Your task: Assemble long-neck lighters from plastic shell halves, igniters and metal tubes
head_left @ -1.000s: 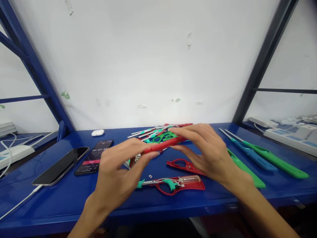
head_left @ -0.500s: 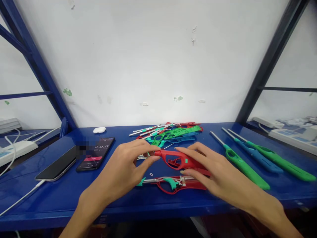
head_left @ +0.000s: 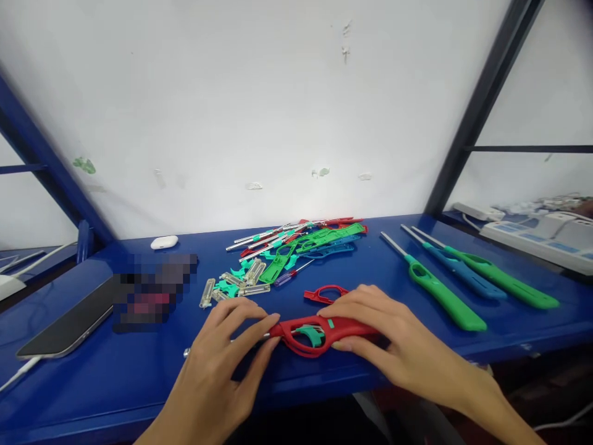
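Note:
A red long-nosed gas lighter (head_left: pixel 348 327) lies near the table's front edge, with its two shell halves together and a teal trigger (head_left: pixel 313 335) showing in its loop. My left hand (head_left: pixel 222 361) pinches its front end, where the metal nozzle enters the shell. Over the handle end, my right hand (head_left: pixel 393 330) has fingers on the far side and thumb on the near side. Just behind, another red lighter shell piece (head_left: pixel 311 296) is partly covered by my right hand.
Behind are a pile of green, blue and red lighter shells (head_left: pixel 324 240) with metal tubes, several clear fuel tanks (head_left: pixel 254 272) and a purple-handled screwdriver (head_left: pixel 285 277). Assembled lighters (head_left: pixel 447 300) lie right. A charging phone (head_left: pixel 69 318) and white earbud case (head_left: pixel 164 242) are left.
The red shell half held above the exposed lighter parts has come down onto them, covering them. Both hands have lowered with it. The view has shifted, revealing the screwdriver and fuel tanks.

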